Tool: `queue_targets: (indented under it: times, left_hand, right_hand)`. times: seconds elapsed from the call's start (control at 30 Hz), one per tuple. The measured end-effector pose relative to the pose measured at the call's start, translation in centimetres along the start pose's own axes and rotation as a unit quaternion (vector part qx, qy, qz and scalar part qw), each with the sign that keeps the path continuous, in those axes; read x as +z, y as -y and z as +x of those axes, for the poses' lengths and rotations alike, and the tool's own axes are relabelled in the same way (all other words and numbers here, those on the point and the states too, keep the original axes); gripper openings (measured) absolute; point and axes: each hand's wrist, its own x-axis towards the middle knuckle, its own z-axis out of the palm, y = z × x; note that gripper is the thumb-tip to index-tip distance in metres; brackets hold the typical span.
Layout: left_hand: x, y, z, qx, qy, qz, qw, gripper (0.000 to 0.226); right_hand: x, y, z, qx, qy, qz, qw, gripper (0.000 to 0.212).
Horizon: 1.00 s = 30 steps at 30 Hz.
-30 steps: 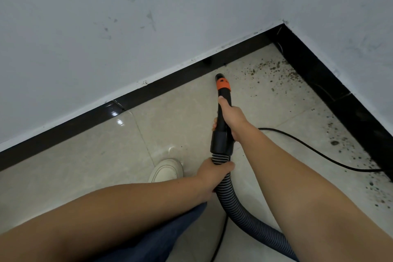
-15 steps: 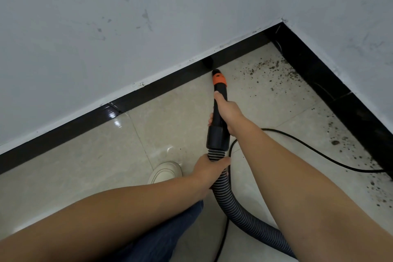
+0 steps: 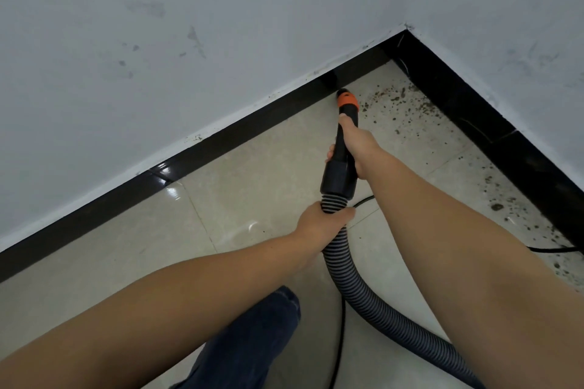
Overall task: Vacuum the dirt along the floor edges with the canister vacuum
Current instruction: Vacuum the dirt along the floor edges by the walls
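The vacuum's black nozzle (image 3: 338, 174) has an orange tip (image 3: 347, 100) that touches the floor right at the black baseboard (image 3: 240, 126). My right hand (image 3: 355, 142) grips the nozzle's narrow part. My left hand (image 3: 322, 224) grips the ribbed grey hose (image 3: 363, 290) just behind the nozzle's collar. Dark dirt specks (image 3: 401, 104) lie scattered in the corner to the right of the tip. More dirt (image 3: 502, 208) runs along the right baseboard. The canister is out of view.
Two white walls meet at a corner (image 3: 407, 28) at the upper right. A black power cord (image 3: 553, 249) crosses the beige tiles (image 3: 252, 186) toward the right baseboard. My leg in blue jeans (image 3: 252, 341) is at the bottom centre.
The nozzle has slid forward and to the right until its tip reached the baseboard near the corner. Both hands kept their grip. The white shoe has dropped out of sight.
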Motion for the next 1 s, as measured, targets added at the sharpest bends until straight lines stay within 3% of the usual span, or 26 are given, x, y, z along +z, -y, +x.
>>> queue_targets:
  times: [0.27, 0.47, 0.73, 1.0]
  left_hand:
    - [0.1, -0.4, 0.7, 0.002, -0.002, 0.009, 1.0, 0.021]
    - [-0.5, 4.3, -3.0, -0.046, -0.037, 0.002, 0.998, 0.015]
    - [-0.6, 6.0, -5.1, -0.018, 0.017, 0.061, 0.998, 0.014]
    - [-0.3, 6.7, -7.3, -0.003, 0.053, 0.104, 0.993, 0.014]
  right_hand:
    - [0.0, 0.6, 0.2, -0.005, -0.01, 0.001, 1.0, 0.036]
    - [2.4, -4.4, -3.2, 0.004, 0.038, -0.064, 0.997, 0.038]
    - [-0.5, -7.2, -5.9, 0.003, -0.051, 0.043, 0.998, 0.034]
    - [-2.2, -8.9, -7.8, 0.02, -0.087, 0.078, 0.993, 0.035]
